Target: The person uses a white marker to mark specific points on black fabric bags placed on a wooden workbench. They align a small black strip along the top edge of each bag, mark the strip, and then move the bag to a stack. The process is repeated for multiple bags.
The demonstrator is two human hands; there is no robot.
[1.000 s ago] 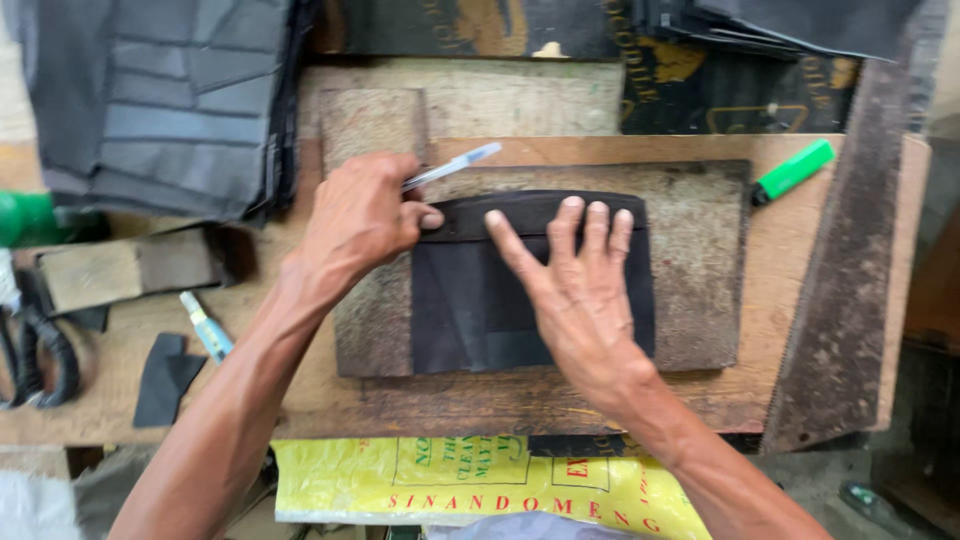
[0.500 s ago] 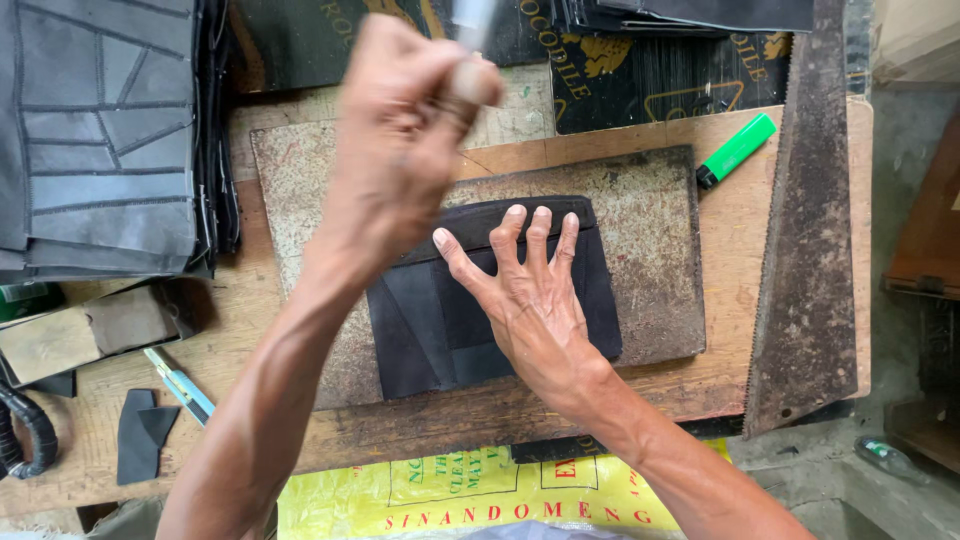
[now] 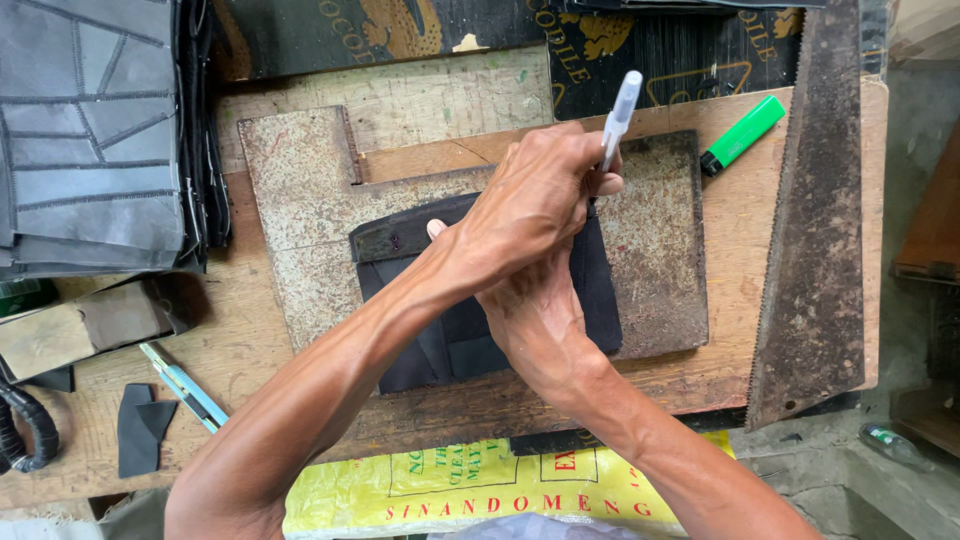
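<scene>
My left hand (image 3: pixel 535 195) grips a white pen (image 3: pixel 618 110), tip down at the right edge of a black fabric piece (image 3: pixel 455 340). That black piece lies on a worn metal plate (image 3: pixel 655 260) on the wooden board (image 3: pixel 735 215). My right hand (image 3: pixel 540 310) presses flat on the fabric, mostly hidden under my crossed left forearm and hand.
A green marker (image 3: pixel 742 135) lies at the board's upper right. A rusty saw blade (image 3: pixel 815 210) runs down the right side. A stack of grey stitched panels (image 3: pixel 90 130) sits upper left. A utility knife (image 3: pixel 185 385) and black scraps (image 3: pixel 140 430) lie lower left. A yellow bag (image 3: pixel 470 490) hangs at the near edge.
My left hand lifted the pen from the fabric's top left corner, swung up, then came down across my right hand to the fabric's right edge.
</scene>
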